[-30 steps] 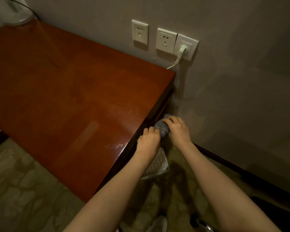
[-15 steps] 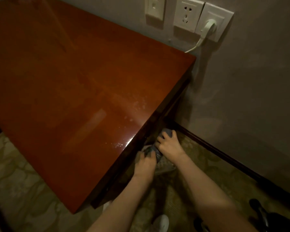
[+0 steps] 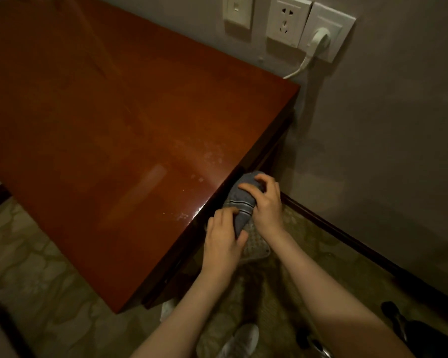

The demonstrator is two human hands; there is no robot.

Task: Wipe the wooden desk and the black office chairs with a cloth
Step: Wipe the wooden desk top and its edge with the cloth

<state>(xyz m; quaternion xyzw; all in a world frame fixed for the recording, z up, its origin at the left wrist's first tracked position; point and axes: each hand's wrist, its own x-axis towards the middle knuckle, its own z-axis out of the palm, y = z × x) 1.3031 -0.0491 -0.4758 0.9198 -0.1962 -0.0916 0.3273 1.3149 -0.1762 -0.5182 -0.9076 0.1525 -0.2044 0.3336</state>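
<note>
My cloth [image 3: 242, 202] is grey-blue with dark and pale stripes. The worktop [image 3: 114, 125] is reddish-brown; the carpet [image 3: 36, 267] olive and mottled.

Three white wall plates [image 3: 286, 20] sit in a row on the grey wall [image 3: 386, 125]. The right one holds a white plug [image 3: 321, 41], and its cord [image 3: 299, 71] drops down. A dark baseboard [image 3: 347, 241] edges the patterned carpet [image 3: 36, 267]. A white shoe [image 3: 243, 339] shows at the bottom.

The desk [image 3: 114, 120] is wood with a glossy red-brown varnish, dotted with pale specks near its edge. The cloth [image 3: 239, 202] is soft grey fabric with dark stripes. The wall [image 3: 388, 130] looks matt; the sockets [image 3: 286, 21] are smooth white plastic.
</note>
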